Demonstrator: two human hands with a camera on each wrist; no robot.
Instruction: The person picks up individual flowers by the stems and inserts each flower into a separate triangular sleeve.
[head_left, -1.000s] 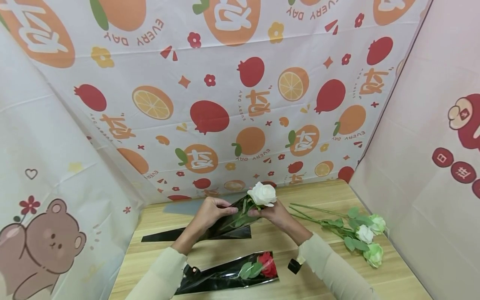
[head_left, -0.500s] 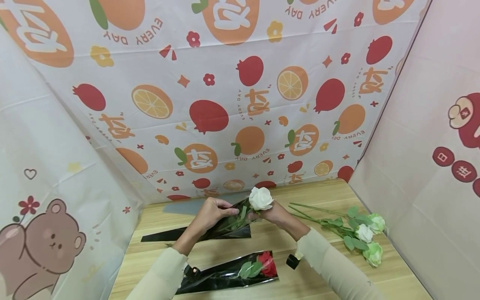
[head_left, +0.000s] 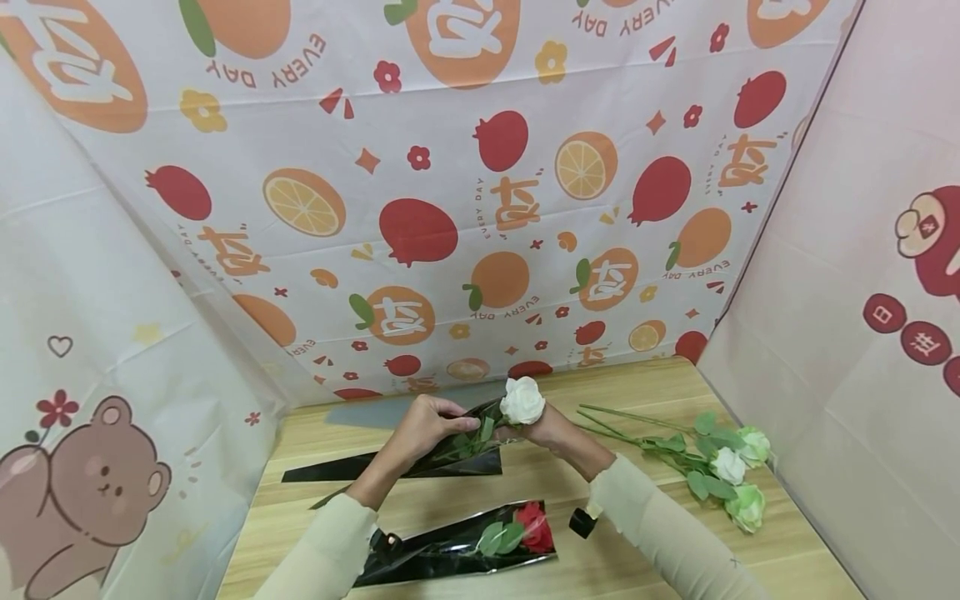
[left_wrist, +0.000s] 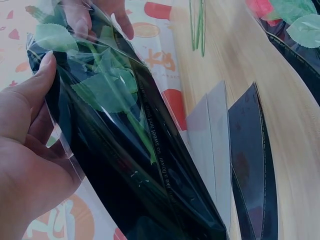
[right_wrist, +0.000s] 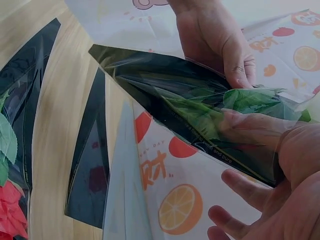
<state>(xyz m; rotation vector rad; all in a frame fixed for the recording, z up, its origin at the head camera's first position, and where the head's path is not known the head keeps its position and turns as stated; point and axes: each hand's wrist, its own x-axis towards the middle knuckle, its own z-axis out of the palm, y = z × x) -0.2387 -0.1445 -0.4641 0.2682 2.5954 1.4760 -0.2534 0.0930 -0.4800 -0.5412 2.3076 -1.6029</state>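
A white rose stands at the wide mouth of a black-and-clear flower sleeve, its leafy stem visible through the film. My left hand pinches the sleeve's upper edge, thumb along the film and fingers behind it. At the mouth, my right hand holds the rose below its bloom. In the right wrist view, one finger of that hand lies inside the clear film, the others outside beneath it. The bloom is out of both wrist views.
A wrapped red rose lies near the front. Behind it lie a flat black sleeve and greyish sheets. Loose pale roses with long stems are on the table's right. A printed cloth hangs behind.
The white bloom has turned and come slightly down toward the sleeve's mouth, the right hand moving with it. A thin dark tip now shows beyond the left forearm. The left hand has barely moved.
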